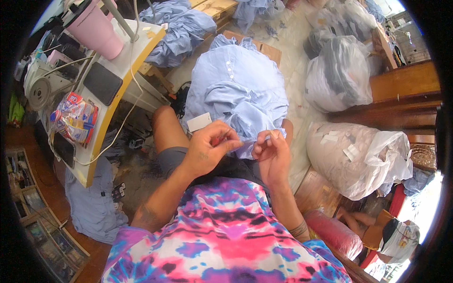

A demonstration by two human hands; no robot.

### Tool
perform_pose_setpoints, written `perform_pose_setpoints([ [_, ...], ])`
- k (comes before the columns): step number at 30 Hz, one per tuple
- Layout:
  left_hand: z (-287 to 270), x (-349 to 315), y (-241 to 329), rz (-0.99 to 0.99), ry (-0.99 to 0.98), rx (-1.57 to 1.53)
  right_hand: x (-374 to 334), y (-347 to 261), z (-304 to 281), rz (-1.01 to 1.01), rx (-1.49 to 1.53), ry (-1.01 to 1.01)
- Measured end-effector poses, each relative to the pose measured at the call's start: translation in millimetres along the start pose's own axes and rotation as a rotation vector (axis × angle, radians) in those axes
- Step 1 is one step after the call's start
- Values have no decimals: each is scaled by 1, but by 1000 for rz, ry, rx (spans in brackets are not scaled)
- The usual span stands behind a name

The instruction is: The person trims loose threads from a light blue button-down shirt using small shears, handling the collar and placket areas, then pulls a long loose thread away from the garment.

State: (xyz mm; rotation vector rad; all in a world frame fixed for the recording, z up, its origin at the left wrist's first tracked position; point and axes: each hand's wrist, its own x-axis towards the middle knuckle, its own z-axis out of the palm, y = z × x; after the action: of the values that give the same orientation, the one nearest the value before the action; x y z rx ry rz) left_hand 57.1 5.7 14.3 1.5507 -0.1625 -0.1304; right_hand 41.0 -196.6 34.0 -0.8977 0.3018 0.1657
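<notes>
A light blue buttoned garment (236, 70) lies bunched over my lap, a row of small white buttons on its upper part. Just above its near edge, my left hand (212, 146) is closed, thumb and forefinger pinched together. Something small and reddish shows inside its curled fingers, too hidden to name. Beside that hand, a blank white tag (199, 122) rests on the cloth. My right hand (273, 158) is closed as well, its fingertips drawn together a short way from the left hand's pinch. What those fingertips hold, if anything, is too small to make out.
At left stands a yellow-edged table (144, 47) with a pink tumbler (96, 33), a dark phone (103, 83) and a snack packet (75, 118). More blue garments (179, 30) pile up behind. Stuffed plastic bags (339, 70) line the right, where another person (396, 236) sits.
</notes>
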Motion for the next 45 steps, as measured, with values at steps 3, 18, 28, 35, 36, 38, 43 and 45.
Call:
perform_pose_setpoints([
  [3,4,-11,22,34,-89,28,2,3,1,-44,71,-58],
  [18,12,-11,26,-100,-69,-123,3,-7,5,-71,186,-226],
  [28,7,-26,31,-141,-152,12,3,-1,11,-203,110,-167],
  [35,26,-25,30,-98,132,-277,8,-3,16,-217,151,-295],
  [36,27,-23,34,-111,175,-346,9,-2,16,-223,167,-308],
  [38,25,-19,35,-120,88,-284,10,-2,14,-236,157,-340],
  [43,25,-17,42,-176,-12,-244,12,-6,18,-272,130,-367],
  [45,21,-17,43,-167,-20,-135,13,-6,19,-290,138,-369],
])
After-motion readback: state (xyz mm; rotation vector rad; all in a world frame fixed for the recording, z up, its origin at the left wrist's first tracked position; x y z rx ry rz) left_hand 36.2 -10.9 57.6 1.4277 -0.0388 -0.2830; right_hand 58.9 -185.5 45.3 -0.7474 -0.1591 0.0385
